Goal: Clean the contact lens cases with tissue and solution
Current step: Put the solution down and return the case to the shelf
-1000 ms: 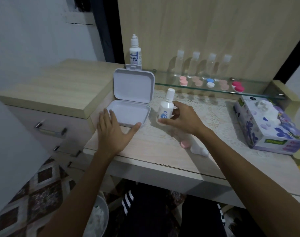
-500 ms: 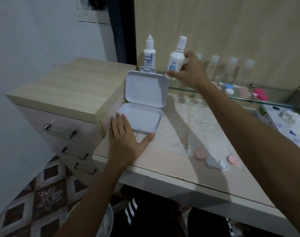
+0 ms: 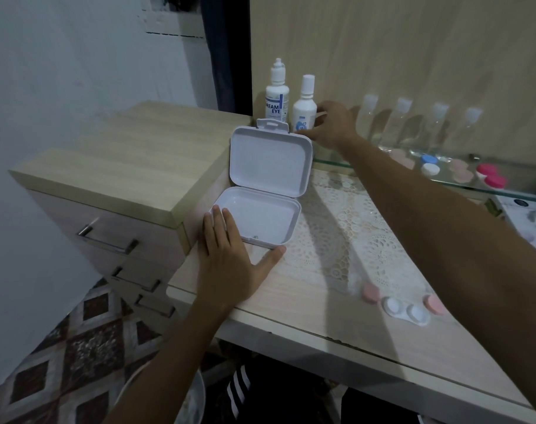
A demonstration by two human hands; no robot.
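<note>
**White plastic lens case lies uncapped on the bench; solution bottle at the back**

Right hand (image 3: 332,125) reaches to the rear of the bench (image 3: 306,304), fingers curled toward the small solution bottle (image 3: 304,110). The bottle stands upright, and the fingertips lie at its side. Whether they grip it or only touch it cannot be told from this view. Left hand (image 3: 230,261) rests flat on the bench, fingers straight and spread, holding nothing. Its fingertips touch the front rim of the open white box (image 3: 268,194).

The lens case (image 3: 405,312) sits near the front edge of the bench, below the right forearm. Both wells are open. Two pink caps (image 3: 371,292) lie just beside it, one at each end.

A taller bottle marked EYE (image 3: 277,97) stands just left of the solution bottle. Four clear bottles (image 3: 404,120) line the wall behind a glass shelf (image 3: 505,189), which carries further coloured lens cases (image 3: 429,164).

Handling notes (judgement):
- The lens case is probably light, rigid and smooth, so it is likely to slide under wiping pressure. Pinch it at the bridge between the wells, or hold one well by its rim.
- The caps are small and can roll. Keep them away from the edge.
- The solution bottle is likely soft-walled. Hold it at mid-body and squeeze gently.
</note>
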